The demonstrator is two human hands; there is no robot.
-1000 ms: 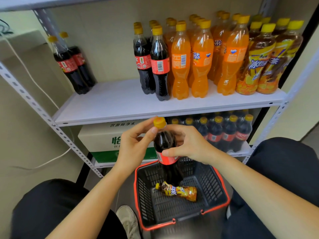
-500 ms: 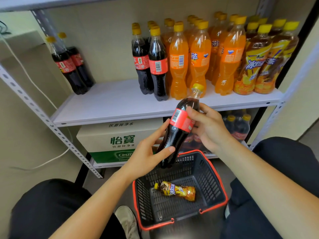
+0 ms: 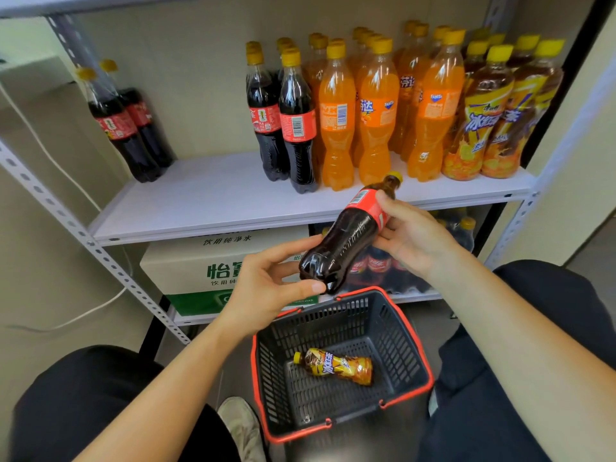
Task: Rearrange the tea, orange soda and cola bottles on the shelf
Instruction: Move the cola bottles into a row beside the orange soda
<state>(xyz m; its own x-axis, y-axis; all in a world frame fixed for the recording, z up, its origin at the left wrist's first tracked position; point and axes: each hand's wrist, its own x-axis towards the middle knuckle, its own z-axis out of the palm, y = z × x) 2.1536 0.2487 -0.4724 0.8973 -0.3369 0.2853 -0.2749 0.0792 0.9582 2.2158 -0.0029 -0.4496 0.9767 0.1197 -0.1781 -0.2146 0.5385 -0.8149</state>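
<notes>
Fingers of the right hand curled round a tilted cola bottle near its cap, left hand pinching its base, above a basket.

Your left hand reaches in from the lower left on a bare forearm, palm turned toward the other hand, with thumb and fingers curled round the base of the cola bottle. Your right hand comes in from the lower right, its fingers wrapped round the bottle's labelled upper part just below the neck. Both forearms angle inward, bringing the hands near each other.
</notes>
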